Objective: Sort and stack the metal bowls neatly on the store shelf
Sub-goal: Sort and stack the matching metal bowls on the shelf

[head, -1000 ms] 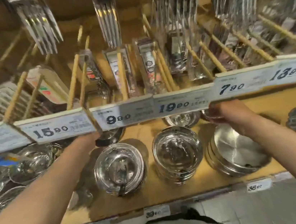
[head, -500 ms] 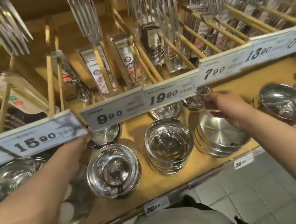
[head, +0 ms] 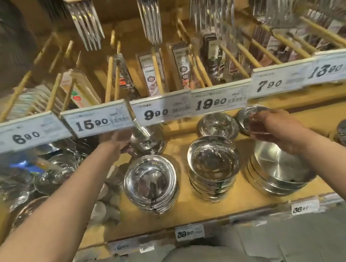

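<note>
Left hand [head: 115, 141]: reaches to the back of the shelf [head: 251, 195], fingers curled on the rim of a back-row bowl [head: 149, 141].
Right hand [head: 277, 127]: pinches a small bowl [head: 248, 114] at the rear right.
Front row: three bowl stacks [head: 151, 183], [head: 214, 166], [head: 280, 168] side by side.
Price tags [head: 156, 113]: strip above the bowls.

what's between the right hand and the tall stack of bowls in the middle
Nothing visible. The right hand grips a small shallow bowl at the back of the shelf. The tall bowl stack stands to its left and nearer, with only open shelf space between them.
</note>
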A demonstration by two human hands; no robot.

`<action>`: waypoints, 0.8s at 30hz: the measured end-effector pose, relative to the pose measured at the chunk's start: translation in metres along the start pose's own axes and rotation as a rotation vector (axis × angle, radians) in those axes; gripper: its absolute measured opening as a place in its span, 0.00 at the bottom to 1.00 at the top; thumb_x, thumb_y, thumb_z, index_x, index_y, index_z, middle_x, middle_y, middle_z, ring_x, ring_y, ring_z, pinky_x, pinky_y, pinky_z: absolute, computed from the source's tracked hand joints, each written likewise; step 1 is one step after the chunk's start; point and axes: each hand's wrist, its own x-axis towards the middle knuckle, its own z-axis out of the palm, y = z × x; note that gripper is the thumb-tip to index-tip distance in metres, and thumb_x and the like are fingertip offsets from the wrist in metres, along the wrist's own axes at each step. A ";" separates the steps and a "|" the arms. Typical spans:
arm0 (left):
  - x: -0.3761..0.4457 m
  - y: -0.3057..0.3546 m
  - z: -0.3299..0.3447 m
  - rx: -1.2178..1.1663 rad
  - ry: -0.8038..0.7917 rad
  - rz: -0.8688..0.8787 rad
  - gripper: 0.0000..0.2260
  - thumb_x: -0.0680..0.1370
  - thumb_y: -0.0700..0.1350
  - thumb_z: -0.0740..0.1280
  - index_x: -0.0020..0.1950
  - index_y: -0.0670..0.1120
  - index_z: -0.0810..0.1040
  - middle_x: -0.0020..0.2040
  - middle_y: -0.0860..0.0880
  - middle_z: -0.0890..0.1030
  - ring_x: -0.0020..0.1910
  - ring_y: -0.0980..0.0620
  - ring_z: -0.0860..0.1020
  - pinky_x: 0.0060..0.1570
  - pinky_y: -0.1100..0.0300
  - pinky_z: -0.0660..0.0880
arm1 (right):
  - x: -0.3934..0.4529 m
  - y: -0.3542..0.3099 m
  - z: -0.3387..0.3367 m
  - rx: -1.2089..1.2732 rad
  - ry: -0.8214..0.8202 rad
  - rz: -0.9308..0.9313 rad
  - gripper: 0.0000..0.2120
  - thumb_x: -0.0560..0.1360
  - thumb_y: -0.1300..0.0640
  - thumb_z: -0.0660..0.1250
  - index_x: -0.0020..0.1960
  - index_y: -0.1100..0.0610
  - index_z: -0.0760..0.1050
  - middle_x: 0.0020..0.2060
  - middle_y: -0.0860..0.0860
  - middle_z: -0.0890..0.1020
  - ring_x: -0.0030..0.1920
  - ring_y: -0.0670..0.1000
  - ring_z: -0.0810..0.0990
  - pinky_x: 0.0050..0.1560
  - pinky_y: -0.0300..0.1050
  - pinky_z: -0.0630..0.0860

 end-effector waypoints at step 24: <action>-0.180 -0.024 0.005 -0.040 0.359 0.060 0.05 0.73 0.32 0.67 0.43 0.33 0.82 0.37 0.36 0.82 0.31 0.43 0.84 0.46 0.41 0.83 | -0.056 0.001 -0.046 0.028 -0.298 -0.135 0.06 0.80 0.60 0.65 0.50 0.59 0.81 0.36 0.51 0.84 0.33 0.45 0.82 0.37 0.40 0.82</action>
